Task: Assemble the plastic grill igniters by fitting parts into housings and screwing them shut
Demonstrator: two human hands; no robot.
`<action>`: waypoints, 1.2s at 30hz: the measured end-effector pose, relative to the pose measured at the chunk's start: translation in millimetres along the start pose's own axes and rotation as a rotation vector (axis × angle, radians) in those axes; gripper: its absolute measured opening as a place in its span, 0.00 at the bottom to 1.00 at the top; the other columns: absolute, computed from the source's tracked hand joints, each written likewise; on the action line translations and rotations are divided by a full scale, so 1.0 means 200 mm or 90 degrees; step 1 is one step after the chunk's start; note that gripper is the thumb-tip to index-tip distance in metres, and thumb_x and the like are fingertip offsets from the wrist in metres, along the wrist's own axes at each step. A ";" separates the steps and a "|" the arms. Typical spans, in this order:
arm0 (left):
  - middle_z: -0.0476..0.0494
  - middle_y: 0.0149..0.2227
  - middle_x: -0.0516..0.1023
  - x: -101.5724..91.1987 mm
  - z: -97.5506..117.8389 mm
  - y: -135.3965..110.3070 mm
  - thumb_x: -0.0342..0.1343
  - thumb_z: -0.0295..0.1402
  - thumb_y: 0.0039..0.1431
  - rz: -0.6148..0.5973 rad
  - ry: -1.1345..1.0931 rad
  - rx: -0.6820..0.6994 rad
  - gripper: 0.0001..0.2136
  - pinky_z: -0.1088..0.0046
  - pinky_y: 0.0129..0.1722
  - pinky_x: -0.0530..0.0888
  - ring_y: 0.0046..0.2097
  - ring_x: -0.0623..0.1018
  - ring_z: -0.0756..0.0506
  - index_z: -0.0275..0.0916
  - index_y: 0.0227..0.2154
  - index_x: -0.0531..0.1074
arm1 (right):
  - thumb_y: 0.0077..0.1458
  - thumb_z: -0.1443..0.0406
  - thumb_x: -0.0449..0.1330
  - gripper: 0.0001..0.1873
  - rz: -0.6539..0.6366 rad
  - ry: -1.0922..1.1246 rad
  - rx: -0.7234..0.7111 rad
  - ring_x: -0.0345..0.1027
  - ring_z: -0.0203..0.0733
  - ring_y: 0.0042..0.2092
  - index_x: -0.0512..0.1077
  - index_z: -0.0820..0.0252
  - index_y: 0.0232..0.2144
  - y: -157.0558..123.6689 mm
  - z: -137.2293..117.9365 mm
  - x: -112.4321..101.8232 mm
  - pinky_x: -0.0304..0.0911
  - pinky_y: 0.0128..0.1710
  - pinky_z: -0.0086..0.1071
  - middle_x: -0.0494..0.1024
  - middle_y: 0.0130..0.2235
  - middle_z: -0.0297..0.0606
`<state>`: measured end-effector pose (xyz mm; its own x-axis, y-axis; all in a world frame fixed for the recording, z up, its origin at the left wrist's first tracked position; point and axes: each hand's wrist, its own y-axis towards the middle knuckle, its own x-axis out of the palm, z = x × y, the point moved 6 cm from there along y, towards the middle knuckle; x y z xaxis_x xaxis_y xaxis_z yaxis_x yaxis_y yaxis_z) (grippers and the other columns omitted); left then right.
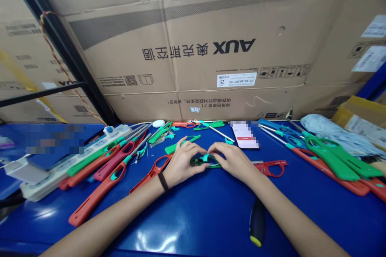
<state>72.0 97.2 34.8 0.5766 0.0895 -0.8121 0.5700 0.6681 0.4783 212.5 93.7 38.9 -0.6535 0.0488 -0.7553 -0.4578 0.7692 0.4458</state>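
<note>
Both my hands meet over the middle of the blue table (pixel 193 225). Between their fingertips lies a small green plastic lighter part with a teal clip (pixel 202 161). My left hand (pixel 181 164), with a black wristband (pixel 163 181), and my right hand (pixel 233 162) both pinch it. A red lighter body (pixel 152 174) lies just beyond my left wrist, and another red body (pixel 271 168) lies past my right fingers. A green piece (pixel 181 145) sits just above my left hand. Loose red and green long-nosed utility lighters (pixel 98 196) spread out to both sides.
A white power strip (pixel 69 160) lies at the left, and a phone (pixel 245 134) lies at the back. A black-handled screwdriver (pixel 257 223) lies near the front. Stacked cardboard boxes (pixel 193 48) wall off the far side, behind a white mouse (pixel 158 123).
</note>
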 end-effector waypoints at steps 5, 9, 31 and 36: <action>0.49 0.38 0.76 0.01 -0.02 -0.02 0.63 0.43 0.49 -0.022 -0.010 -0.004 0.19 0.53 0.60 0.53 0.44 0.75 0.43 0.44 0.43 0.70 | 0.56 0.73 0.52 0.10 -0.010 0.011 0.029 0.72 0.40 0.38 0.70 0.56 0.33 0.00 0.06 -0.02 0.65 0.39 0.34 0.77 0.36 0.35; 0.48 0.40 0.76 0.01 -0.02 -0.03 0.62 0.40 0.51 -0.014 -0.007 0.011 0.13 0.55 0.59 0.53 0.45 0.74 0.44 0.42 0.37 0.70 | 0.54 0.74 0.52 0.11 -0.022 0.032 0.040 0.72 0.40 0.37 0.71 0.56 0.32 0.00 0.08 -0.03 0.64 0.39 0.34 0.78 0.36 0.34; 0.48 0.37 0.79 -0.03 0.03 -0.04 0.55 0.34 0.61 0.096 -0.065 0.099 0.06 0.63 0.55 0.65 0.40 0.77 0.48 0.40 0.40 0.71 | 0.55 0.67 0.56 0.04 -0.031 0.240 0.108 0.74 0.38 0.37 0.72 0.59 0.33 0.01 0.06 0.00 0.70 0.38 0.32 0.78 0.35 0.36; 0.46 0.34 0.79 -0.04 -0.02 -0.04 0.53 0.34 0.62 0.147 -0.120 0.010 0.06 0.65 0.49 0.71 0.39 0.78 0.46 0.39 0.38 0.71 | 0.55 0.64 0.58 0.10 -0.041 0.262 0.094 0.75 0.38 0.37 0.71 0.58 0.41 0.00 0.03 0.02 0.71 0.40 0.33 0.79 0.38 0.36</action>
<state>61.0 93.9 36.3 0.7893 0.0979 -0.6061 0.4195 0.6349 0.6488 214.3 97.1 33.0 -0.8258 -0.2371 -0.5118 -0.4337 0.8470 0.3074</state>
